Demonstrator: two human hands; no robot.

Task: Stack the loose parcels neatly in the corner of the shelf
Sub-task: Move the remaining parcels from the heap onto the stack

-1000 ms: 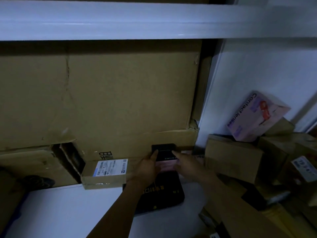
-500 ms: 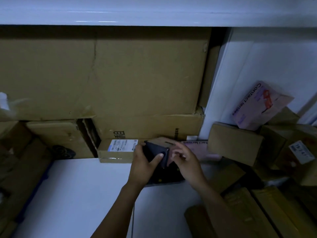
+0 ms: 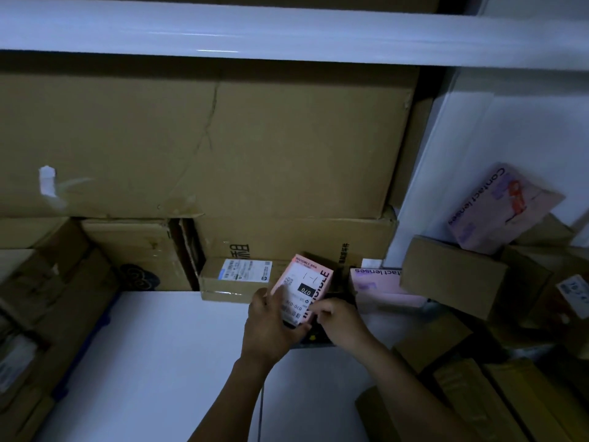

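Two hands hold a pink box (image 3: 307,282) printed "INVISIBLE", tilted, just above the white shelf (image 3: 159,346) near its back. The left hand (image 3: 271,327) grips the box's lower left side, thumb laid across its labelled face. The right hand (image 3: 342,322) pinches the lower right edge with curled fingers. A black parcel (image 3: 318,341) lies under the hands. A small labelled brown parcel (image 3: 236,279) sits just left of the box, against large cartons (image 3: 223,148). A flat contact lenses box (image 3: 382,285) lies just right.

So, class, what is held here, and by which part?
The pink box, at its near end: the left hand grips its left edge, the right hand pinches its right edge.
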